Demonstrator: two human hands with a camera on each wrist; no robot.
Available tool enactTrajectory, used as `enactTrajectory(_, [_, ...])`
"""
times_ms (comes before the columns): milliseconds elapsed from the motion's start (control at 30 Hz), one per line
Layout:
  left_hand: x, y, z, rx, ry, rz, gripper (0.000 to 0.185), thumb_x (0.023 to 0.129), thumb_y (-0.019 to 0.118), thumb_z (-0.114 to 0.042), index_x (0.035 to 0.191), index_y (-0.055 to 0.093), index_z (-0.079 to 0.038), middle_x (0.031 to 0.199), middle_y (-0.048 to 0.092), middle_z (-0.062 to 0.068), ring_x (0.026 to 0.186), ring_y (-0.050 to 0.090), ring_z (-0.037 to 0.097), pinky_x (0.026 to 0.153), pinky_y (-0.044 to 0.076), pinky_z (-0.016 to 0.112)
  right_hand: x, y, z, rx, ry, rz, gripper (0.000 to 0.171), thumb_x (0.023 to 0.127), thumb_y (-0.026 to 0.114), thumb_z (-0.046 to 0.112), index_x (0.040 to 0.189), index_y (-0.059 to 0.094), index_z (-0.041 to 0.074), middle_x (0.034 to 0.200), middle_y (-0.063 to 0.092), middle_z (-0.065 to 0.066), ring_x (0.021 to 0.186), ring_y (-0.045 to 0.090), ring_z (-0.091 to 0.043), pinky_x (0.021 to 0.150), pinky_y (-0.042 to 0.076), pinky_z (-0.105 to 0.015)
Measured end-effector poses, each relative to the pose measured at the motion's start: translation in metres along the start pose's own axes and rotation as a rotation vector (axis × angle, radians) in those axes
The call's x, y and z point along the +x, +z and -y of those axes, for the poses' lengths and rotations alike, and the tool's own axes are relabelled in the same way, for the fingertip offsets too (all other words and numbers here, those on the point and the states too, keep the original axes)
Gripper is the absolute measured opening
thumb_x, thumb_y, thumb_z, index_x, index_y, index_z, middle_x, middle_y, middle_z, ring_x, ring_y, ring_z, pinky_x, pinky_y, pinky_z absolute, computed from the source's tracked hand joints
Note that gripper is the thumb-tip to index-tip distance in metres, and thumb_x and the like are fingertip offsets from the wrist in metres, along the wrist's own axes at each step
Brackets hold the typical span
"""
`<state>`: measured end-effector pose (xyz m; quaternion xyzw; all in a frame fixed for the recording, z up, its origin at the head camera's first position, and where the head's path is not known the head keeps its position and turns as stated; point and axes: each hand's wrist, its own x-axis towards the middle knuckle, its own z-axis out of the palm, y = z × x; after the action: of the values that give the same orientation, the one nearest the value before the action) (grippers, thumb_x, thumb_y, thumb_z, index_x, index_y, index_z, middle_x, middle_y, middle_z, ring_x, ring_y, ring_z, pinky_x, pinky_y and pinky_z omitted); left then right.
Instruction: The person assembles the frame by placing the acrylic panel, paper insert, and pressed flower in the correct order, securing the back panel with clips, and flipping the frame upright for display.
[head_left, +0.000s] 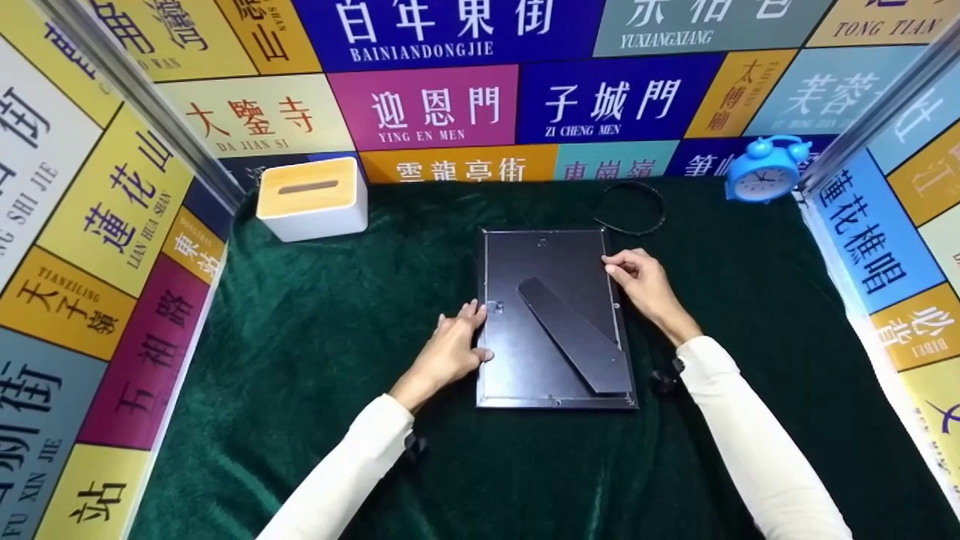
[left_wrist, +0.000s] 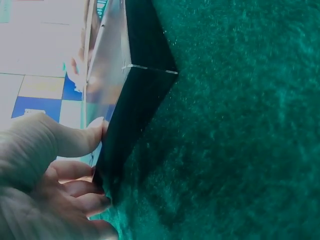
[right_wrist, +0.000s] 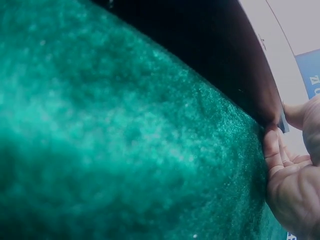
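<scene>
A dark picture frame (head_left: 517,360) lies face down on the green cloth, its back panel upward. The slanted stand leg (head_left: 574,337) runs across that panel toward the lower right corner. On the frame's left side my left hand (head_left: 452,341) grips the edge, thumb over the top rim and fingers along the outer side (left_wrist: 75,187). My right hand (head_left: 641,281) pinches the right edge near the upper corner between thumb and fingers. In the right wrist view, those fingers (right_wrist: 272,147) meet the dark side of the frame close to the cloth.
Green velvet cloth (head_left: 315,360) covers the table. At the back left stands a white tissue box (head_left: 322,214) with a wooden lid. A thin black loop (head_left: 664,212) lies behind the frame. A blue alarm clock (head_left: 763,176) is at the back right. Lettered panels enclose the table.
</scene>
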<state>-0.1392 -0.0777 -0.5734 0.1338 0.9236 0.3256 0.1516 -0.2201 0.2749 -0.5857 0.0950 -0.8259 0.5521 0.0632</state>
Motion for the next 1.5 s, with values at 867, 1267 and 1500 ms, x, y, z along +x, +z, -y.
enactTrajectory(867, [0.050, -0.016, 0.045, -0.536, 0.138, -0.417, 0.037, 0.096, 0.082, 0.001, 0.132, 0.075, 0.008, 0.117, 0.080, 0.023, 0.092, 0.080, 0.032, 0.081, 0.065, 0.037, -0.003, -0.004, 0.001, 0.005, 0.023, 0.004, 0.017, 0.101, 0.067, -0.014, 0.116, 0.074, -0.018, 0.119, 0.067, -0.036, 0.102, 0.073, -0.031, 0.085, 0.052, -0.013])
enactTrajectory(1267, [0.074, -0.023, 0.051, -0.747, 0.075, -0.297, 0.048, 0.097, 0.079, 0.007, 0.142, 0.065, 0.014, 0.140, 0.069, 0.030, 0.095, 0.075, 0.019, 0.072, 0.064, 0.028, 0.001, -0.003, 0.000, 0.039, 0.032, -0.002, 0.016, 0.100, 0.067, -0.016, 0.115, 0.074, -0.019, 0.119, 0.067, -0.037, 0.102, 0.072, -0.028, 0.087, 0.054, -0.013])
enactTrajectory(1500, [0.079, -0.018, 0.052, -0.707, 0.063, -0.234, 0.051, 0.095, 0.081, 0.007, 0.144, 0.065, 0.011, 0.123, 0.077, 0.027, 0.084, 0.072, 0.013, 0.072, 0.062, 0.025, -0.001, -0.002, -0.001, 0.029, 0.024, -0.005, 0.013, 0.100, 0.069, -0.015, 0.112, 0.074, -0.019, 0.120, 0.069, -0.036, 0.103, 0.072, -0.029, 0.087, 0.053, -0.013])
